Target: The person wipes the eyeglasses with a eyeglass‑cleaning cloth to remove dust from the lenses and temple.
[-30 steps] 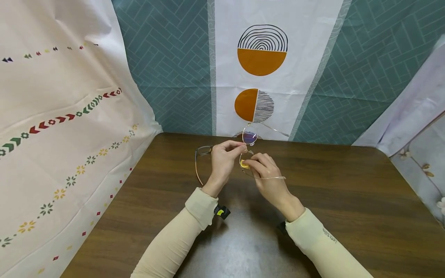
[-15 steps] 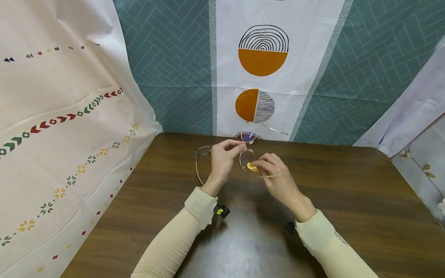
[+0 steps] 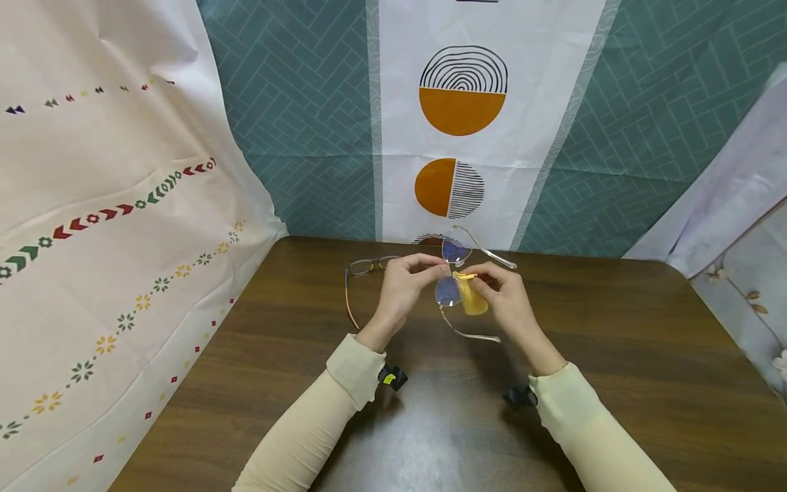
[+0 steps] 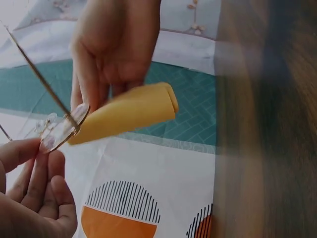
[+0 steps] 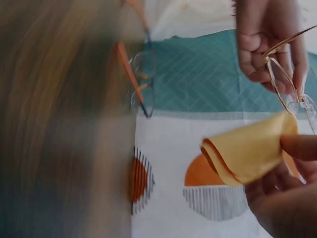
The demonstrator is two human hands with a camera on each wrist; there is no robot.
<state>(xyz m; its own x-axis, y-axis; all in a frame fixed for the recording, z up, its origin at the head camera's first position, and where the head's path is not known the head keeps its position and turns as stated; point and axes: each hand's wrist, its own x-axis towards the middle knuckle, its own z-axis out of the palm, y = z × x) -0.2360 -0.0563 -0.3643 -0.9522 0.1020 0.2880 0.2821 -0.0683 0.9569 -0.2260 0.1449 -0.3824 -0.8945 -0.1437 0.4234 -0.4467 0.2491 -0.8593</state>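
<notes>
In the head view my left hand (image 3: 402,290) pinches a pair of thin gold-rimmed eyeglasses (image 3: 447,292) near the bridge, above the table. The frame stands roughly on end, one lens above the other, with both temples unfolded to the right. My right hand (image 3: 505,292) pinches a folded yellow cloth (image 3: 473,301) between thumb and fingers. That cloth hangs down beside the lower lens, close to the bridge. In the left wrist view the cloth (image 4: 129,113) reaches the rim of a lens (image 4: 64,130); whether it presses on the glass I cannot tell.
A second pair of glasses (image 3: 361,267), dark-framed with orange-brown temples, rests on the wooden table (image 3: 295,342) behind my left hand. Patterned curtains (image 3: 307,137) stand along the table's back edge and sides.
My right hand has moved the cloth from the lower lens up to near the bridge, and more of it shows. The gold-rimmed eyeglasses have shifted slightly right and turned. My left hand keeps its pinch.
</notes>
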